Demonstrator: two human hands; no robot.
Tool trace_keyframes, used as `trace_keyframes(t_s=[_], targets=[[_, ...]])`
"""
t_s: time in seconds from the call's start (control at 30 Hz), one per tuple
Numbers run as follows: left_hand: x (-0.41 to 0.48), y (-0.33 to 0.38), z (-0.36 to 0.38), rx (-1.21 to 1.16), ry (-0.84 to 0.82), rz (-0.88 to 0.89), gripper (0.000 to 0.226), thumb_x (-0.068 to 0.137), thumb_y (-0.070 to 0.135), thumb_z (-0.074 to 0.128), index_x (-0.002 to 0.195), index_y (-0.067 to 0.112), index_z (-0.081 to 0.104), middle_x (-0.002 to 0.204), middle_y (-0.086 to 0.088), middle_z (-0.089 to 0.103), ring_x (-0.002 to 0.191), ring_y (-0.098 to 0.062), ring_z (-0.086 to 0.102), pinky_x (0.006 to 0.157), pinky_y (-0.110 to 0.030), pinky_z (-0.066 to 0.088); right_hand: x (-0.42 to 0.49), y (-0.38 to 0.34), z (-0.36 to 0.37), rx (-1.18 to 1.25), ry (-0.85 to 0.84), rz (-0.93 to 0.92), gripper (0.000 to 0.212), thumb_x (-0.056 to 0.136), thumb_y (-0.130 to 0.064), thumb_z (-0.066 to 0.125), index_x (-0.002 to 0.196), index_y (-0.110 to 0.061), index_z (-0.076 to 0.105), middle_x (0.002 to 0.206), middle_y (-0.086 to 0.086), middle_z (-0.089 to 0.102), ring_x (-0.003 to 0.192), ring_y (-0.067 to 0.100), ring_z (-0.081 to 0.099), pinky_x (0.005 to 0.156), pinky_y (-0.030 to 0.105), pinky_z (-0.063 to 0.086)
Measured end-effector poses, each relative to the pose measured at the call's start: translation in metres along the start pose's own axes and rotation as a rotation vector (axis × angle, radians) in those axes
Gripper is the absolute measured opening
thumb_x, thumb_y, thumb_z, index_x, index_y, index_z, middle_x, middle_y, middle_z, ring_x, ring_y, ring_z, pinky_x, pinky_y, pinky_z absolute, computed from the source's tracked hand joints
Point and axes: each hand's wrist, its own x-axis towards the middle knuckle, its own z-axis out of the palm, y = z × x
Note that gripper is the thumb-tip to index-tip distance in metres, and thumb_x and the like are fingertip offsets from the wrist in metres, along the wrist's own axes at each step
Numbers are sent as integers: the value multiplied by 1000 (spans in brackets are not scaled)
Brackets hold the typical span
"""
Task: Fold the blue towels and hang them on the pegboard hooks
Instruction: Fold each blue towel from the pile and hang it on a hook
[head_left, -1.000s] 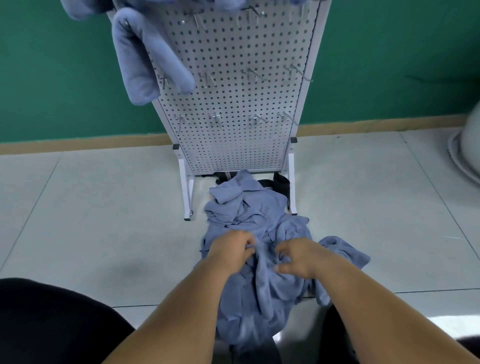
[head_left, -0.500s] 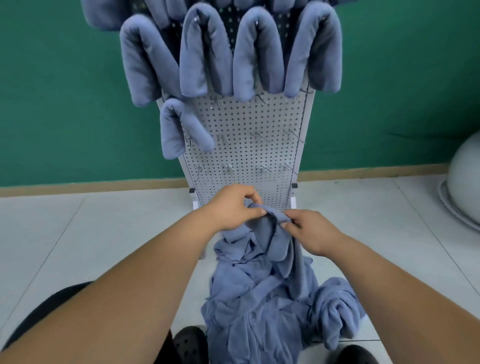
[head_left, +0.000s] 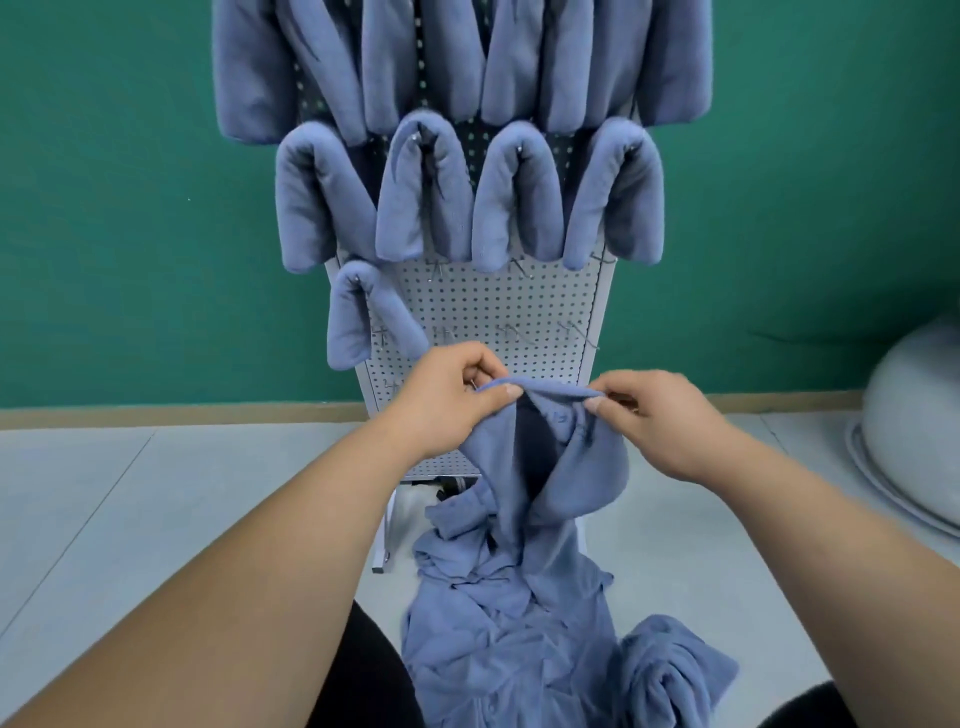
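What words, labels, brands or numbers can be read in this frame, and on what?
None readable. The pegboard, the hung towels and the held towel show no legible print; a faint mark on the held towel beside the right hand is too blurred to read.

We look from one wide-angle camera on the head, facing forward and down, left hand (head_left: 448, 401) and right hand (head_left: 661, 418) close before us, pegboard (head_left: 493, 312) just ahead, floor (head_left: 130, 493) beneath, green wall (head_left: 130, 208) behind.
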Motion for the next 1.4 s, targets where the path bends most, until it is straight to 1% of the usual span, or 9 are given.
trace_keyframes(t_s=[0.17, 0.3, 0.43, 0.63, 0.8, 1.0, 1.1, 1.2, 1.4], targets=[[8, -9, -6, -31, 130, -62, 9, 95, 23, 78, 93, 18, 70, 88, -6, 74, 77, -11, 65, 72, -22, 52, 11, 8, -1, -106, -168, 102, 13, 89, -35, 82, 85, -31, 71, 79, -12, 72, 76, 12, 65, 66, 27, 50], [11, -21, -14, 173, 245, -138, 11, 95, 31, 75, 89, 26, 66, 85, 3, 70, 78, -12, 64, 69, -27, 51, 17, 29, -5, -175, -186, 222, 18, 86, -37, 85, 81, -29, 70, 77, -9, 71, 73, 16, 64, 63, 31, 48], [10, -31, -10, 490, 38, -284, 12, 93, 35, 71, 95, 29, 61, 94, 9, 69, 90, -18, 66, 81, -37, 56, 24, 30, -4, 49, -21, 197, 19, 86, -29, 84, 84, -29, 65, 80, -6, 74, 77, 24, 68, 72, 38, 56], [10, -14, 22, 6, -191, -76, 53, 90, 38, 81, 137, 32, 58, 121, 16, 71, 110, -5, 67, 102, -30, 53, 28, -3, 11, 309, -77, 22, 17, 88, -16, 83, 88, -25, 69, 86, -4, 74, 77, 21, 68, 78, 39, 57], [14, -5, 35, -47, -92, -45, 9, 95, 22, 78, 103, 26, 77, 91, 5, 74, 70, -8, 59, 79, -28, 57, 31, -9, 20, 428, -57, 70, 16, 87, -21, 86, 92, -25, 71, 89, 0, 77, 79, 24, 69, 84, 49, 59], [20, -17, 25, -61, 92, -116, 13, 96, 21, 75, 87, 32, 73, 80, 13, 68, 64, -5, 57, 69, -27, 49, 30, 5, 32, 484, -181, 170, 20, 98, -26, 74, 96, -7, 70, 87, 27, 69, 77, 22, 61, 96, 61, 56], [20, -26, 19, 120, 72, -158, 12, 92, 26, 78, 85, 30, 70, 77, 15, 67, 69, -8, 59, 73, -27, 51, 34, 3, 34, 495, -63, 145, 15, 102, -33, 67, 94, -22, 73, 89, 23, 70, 74, 20, 57, 82, 52, 59], [16, -24, 20, 14, -69, -171, 15, 88, 27, 83, 94, 29, 70, 85, 10, 71, 69, -7, 63, 79, -33, 59, 35, -3, 37, 302, 10, 59, 14, 101, -35, 68, 88, -31, 72, 66, -1, 61, 60, 10, 46, 62, 30, 41], [16, -20, 25, -69, -75, -35, 5, 93, 25, 81, 92, 26, 76, 73, 5, 64, 66, -10, 53, 68, -31, 49, 31, -18, 37, 177, 4, 5, 12, 97, -32, 72, 86, -31, 75, 60, -21, 59, 56, 3, 49, 54, 14, 36]])
